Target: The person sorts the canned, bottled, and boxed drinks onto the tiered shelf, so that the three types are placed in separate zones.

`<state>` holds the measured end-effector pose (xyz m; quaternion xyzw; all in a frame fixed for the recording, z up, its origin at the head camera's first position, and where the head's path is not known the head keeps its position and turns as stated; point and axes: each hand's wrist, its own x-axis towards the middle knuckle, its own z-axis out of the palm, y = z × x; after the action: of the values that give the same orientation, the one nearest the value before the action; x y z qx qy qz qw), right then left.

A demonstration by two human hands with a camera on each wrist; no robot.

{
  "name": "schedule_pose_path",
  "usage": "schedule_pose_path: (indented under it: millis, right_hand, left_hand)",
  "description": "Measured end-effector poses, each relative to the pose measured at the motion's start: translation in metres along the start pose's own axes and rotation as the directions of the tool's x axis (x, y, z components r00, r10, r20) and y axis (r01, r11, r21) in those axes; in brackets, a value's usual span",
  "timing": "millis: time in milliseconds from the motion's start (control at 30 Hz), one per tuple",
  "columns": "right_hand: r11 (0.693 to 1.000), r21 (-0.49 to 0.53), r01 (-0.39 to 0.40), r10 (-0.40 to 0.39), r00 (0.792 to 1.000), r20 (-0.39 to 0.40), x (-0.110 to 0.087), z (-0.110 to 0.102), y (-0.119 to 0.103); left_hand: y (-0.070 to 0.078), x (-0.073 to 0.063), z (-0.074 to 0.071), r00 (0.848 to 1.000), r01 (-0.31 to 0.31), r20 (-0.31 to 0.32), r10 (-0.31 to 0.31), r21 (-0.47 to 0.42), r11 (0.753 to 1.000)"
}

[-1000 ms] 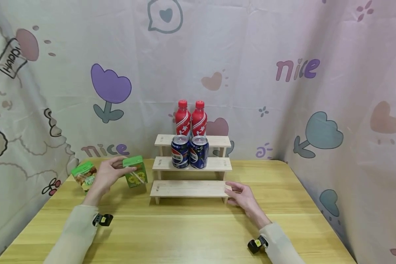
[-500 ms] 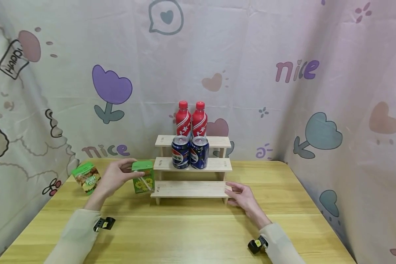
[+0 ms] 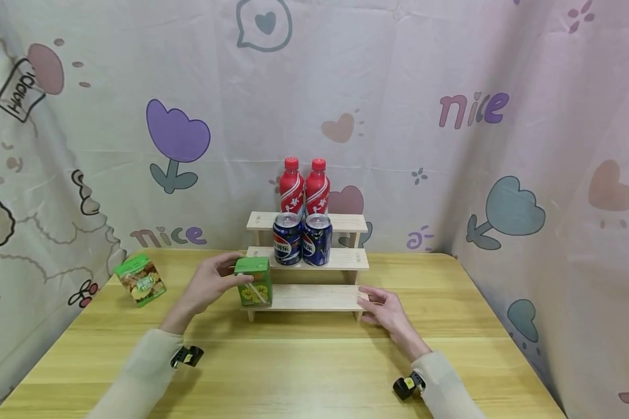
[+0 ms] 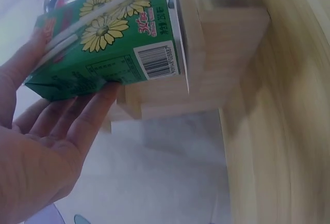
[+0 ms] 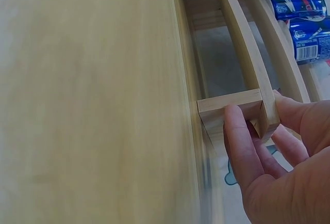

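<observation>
A green drink carton (image 3: pixel 255 285) with yellow flowers and a straw on its side stands upright at the left end of the bottom step of a wooden three-step rack (image 3: pixel 314 298). My left hand (image 3: pixel 209 285) holds the carton between thumb and fingers from its left side; in the left wrist view the carton's base (image 4: pixel 172 38) is right at the step's edge. My right hand (image 3: pixel 390 317) grips the right end of the bottom step, thumb on top and fingers against the leg (image 5: pixel 229 101) below.
Two blue cola cans (image 3: pixel 287 240) stand on the middle step and two red bottles (image 3: pixel 291 189) on the top one. Another green carton (image 3: pixel 140 280) sits on the wooden table (image 3: pixel 304 372) at the far left. A printed curtain (image 3: pixel 398 70) hangs behind.
My left hand has moved right with the drink carton, from beside the rack to over the left end of its bottom step. My right hand has stayed on the rack.
</observation>
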<state>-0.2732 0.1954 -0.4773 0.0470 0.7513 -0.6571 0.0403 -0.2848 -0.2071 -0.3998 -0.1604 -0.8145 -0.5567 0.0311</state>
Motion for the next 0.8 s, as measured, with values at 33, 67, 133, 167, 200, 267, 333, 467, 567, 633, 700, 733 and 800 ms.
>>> schedule_pose_path:
  millis: [33,67,133,167,200,267,333,467,567,633,700,733,800]
  right_hand:
    - [1.000,-0.003,0.000,0.000,1.000,0.000,0.000,0.000,0.000]
    - [1.000,-0.008,0.001,-0.001,1.000,-0.001,0.000,0.000,-0.001]
    - [1.000,-0.011,0.002,-0.002,1.000,-0.002,-0.001,0.000,-0.002]
    - [1.000,-0.011,0.000,-0.001,1.000,-0.003,-0.001,0.000,-0.002]
    - [1.000,-0.010,-0.001,0.001,1.000,-0.004,-0.001,0.000,-0.002]
    - [1.000,-0.009,-0.005,0.005,1.000,-0.006,-0.001,0.000,-0.002]
    - [1.000,-0.010,-0.006,0.006,1.000,-0.007,-0.002,0.000,-0.002]
    - [1.000,-0.018,-0.008,0.008,1.000,-0.007,-0.001,0.000,-0.002]
    - [1.000,-0.020,-0.006,0.006,1.000,-0.006,-0.001,0.000,-0.001]
    - [1.000,-0.018,-0.004,0.004,1.000,-0.006,0.000,0.000,0.000]
    - [1.000,-0.014,-0.004,0.004,1.000,-0.007,0.000,0.000,0.000]
    - [1.000,-0.012,-0.005,0.005,1.000,-0.007,0.000,0.000,0.000]
    - [1.000,-0.009,-0.010,0.010,1.000,-0.009,0.000,0.000,0.000]
  left_hand:
    - [0.001,0.001,0.003,1.000,-0.001,-0.003,0.001,-0.002,1.000]
    - [0.002,0.001,0.006,1.000,-0.004,-0.004,0.004,-0.001,1.000]
    - [0.003,0.003,0.012,1.000,-0.005,-0.004,0.005,-0.009,1.000]
    - [0.004,0.004,0.015,1.000,-0.005,-0.005,0.005,-0.009,1.000]
    - [0.004,0.004,0.018,1.000,-0.006,-0.002,0.006,-0.011,1.000]
    - [0.005,0.005,0.025,1.000,-0.011,-0.001,0.011,-0.019,1.000]
    - [0.007,0.006,0.032,1.000,-0.013,-0.007,0.013,-0.028,1.000]
    - [0.010,0.008,0.044,1.000,-0.017,-0.026,0.016,-0.037,0.999]
    - [0.012,0.010,0.052,0.999,-0.026,-0.040,0.025,-0.028,0.999]
    - [0.014,0.010,0.058,0.998,-0.040,-0.043,0.039,-0.024,0.999]
    - [0.016,0.011,0.064,0.997,-0.062,-0.041,0.062,-0.011,0.998]
    - [0.017,0.011,0.067,0.997,-0.070,-0.041,0.070,-0.003,0.998]
    - [0.019,0.011,0.072,0.996,-0.073,-0.043,0.073,0.008,0.997]
